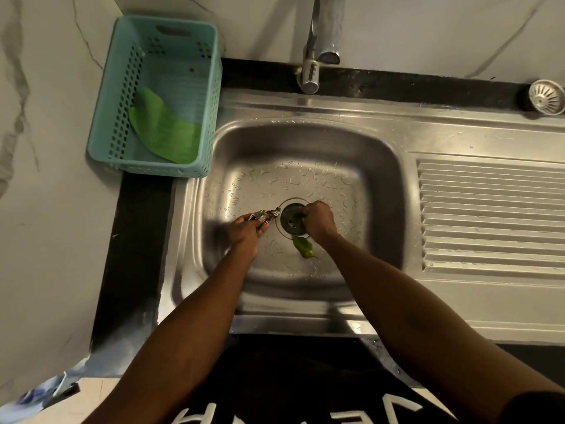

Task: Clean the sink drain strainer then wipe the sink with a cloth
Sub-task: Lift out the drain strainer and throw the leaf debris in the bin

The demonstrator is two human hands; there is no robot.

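A stainless-steel sink [382,139] sat in a black countertop [134,240], backed and flanked by white, grey-veined marble-look walls [52,148]. Its square basin had rounded corners and a floor beaded with water drops; a ribbed draining board [489,215] ran off to the right. A chrome tap [318,41] rose from the back ledge, its spout over the basin's far edge.

The round metal drain strainer [545,97], domed and slotted in a sunburst pattern, lay out of the basin on the back ledge at the far right. The drain opening [292,220] in the middle of the basin floor stood dark and uncovered inside its steel ring.

The left hand [244,232] pinched a crumpled scrap of printed wrapper [266,215] between curled fingers, just left of the drain. The right hand [319,221] was at the drain's right rim with fingers curled down into the opening; whether they gripped anything there could not be told. A limp green leaf scrap [303,246] lay on the basin floor just in front of the drain.

A teal perforated plastic basket [122,96] stood on the counter at the back left corner, holding a folded green cloth [165,130].
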